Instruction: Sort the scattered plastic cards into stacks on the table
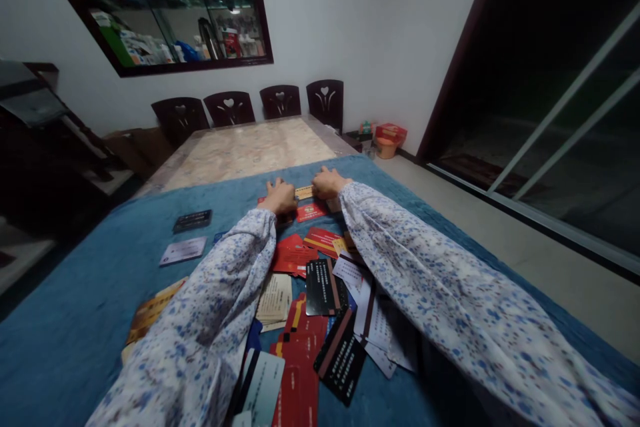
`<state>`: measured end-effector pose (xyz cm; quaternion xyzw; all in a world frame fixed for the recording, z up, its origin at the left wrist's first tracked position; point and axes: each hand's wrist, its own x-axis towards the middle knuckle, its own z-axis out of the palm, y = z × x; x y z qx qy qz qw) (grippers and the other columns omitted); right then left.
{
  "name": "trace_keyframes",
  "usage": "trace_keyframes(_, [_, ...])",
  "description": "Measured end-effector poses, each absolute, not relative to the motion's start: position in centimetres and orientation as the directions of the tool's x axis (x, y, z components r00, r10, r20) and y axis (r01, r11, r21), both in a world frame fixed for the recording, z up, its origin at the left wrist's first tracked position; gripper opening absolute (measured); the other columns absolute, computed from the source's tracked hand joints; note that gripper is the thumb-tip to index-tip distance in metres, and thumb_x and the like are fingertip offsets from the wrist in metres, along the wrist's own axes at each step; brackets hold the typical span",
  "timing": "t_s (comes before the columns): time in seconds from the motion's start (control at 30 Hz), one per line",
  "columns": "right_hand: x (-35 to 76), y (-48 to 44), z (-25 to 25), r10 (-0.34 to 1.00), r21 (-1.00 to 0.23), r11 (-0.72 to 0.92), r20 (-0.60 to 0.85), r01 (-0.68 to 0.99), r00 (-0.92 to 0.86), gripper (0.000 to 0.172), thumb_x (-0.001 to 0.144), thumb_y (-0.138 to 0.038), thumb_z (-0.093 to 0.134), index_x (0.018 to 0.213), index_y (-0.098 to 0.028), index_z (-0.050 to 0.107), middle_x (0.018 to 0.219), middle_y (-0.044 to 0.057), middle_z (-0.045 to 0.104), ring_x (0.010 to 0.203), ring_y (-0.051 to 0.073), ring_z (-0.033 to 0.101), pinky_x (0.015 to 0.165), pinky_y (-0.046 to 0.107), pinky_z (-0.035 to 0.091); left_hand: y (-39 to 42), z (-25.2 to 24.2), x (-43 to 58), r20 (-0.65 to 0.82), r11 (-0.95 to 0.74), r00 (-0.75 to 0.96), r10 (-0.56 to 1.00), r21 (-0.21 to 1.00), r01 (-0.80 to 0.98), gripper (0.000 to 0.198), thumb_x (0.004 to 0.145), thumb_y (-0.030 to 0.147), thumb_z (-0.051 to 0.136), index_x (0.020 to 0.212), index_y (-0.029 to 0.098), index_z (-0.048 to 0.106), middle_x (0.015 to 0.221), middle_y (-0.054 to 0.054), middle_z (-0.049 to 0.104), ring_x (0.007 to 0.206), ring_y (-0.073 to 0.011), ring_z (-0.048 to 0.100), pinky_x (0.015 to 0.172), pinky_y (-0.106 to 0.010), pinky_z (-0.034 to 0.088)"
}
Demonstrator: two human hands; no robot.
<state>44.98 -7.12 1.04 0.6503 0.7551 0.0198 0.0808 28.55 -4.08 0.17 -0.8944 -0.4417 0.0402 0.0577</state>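
Observation:
Both arms reach out over the cards to the far part of the blue cloth. A yellow card (304, 193) with dark printing spans the gap between my hands. At its left end my left hand (281, 197) is closed, fingers bent; its fingertips are partly hidden. My right hand (328, 184) has its curled fingers on the card's right end. Just below lies a red card (311, 211). Nearer to me are a pile of red cards (293, 255), a black card (323, 287), cream cards (275, 300) and white cards (373, 320), overlapping.
The blue cloth (75, 300) covers the near part of a stone-patterned table (250, 147). To the left lie a dark card (193, 221), a pale lilac card (183, 251) and a brown-gold stack (150, 313). Several dark chairs (230, 107) line the far side.

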Motion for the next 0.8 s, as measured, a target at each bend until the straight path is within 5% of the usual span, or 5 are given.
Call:
trace_keyframes(0.33, [46.2,-9.6,2.8,0.985,0.172,0.169,-0.055,0.971,-0.161,0.034,0.089,-0.024,0.066,0.122,-0.016,0.074,0.136,0.020,0.066,0.131,0.037,0.048,0.102,0.051,0.043,-4.0,0.0,28.4,0.052,-0.616,0.624,0.779,-0.121,0.779,0.044,0.085,0.023,0.055,0.126,0.014,0.069,0.139,-0.022,0.062,0.143,-0.0388,0.040,0.118,-0.064,0.031])
trace_keyframes(0.8, [48.1,-14.2,4.0,0.986,0.145,0.157,0.030,0.977,-0.163,0.034,0.094,-0.020,0.056,0.120,-0.021,0.077,0.129,0.016,0.071,0.125,0.034,0.050,0.094,0.044,0.039,-7.8,1.8,28.4,0.132,-0.676,0.684,0.718,-0.106,0.730,0.035,0.089,0.021,0.053,0.118,0.017,0.071,0.140,-0.020,0.062,0.146,-0.0382,0.037,0.114,-0.062,0.034])
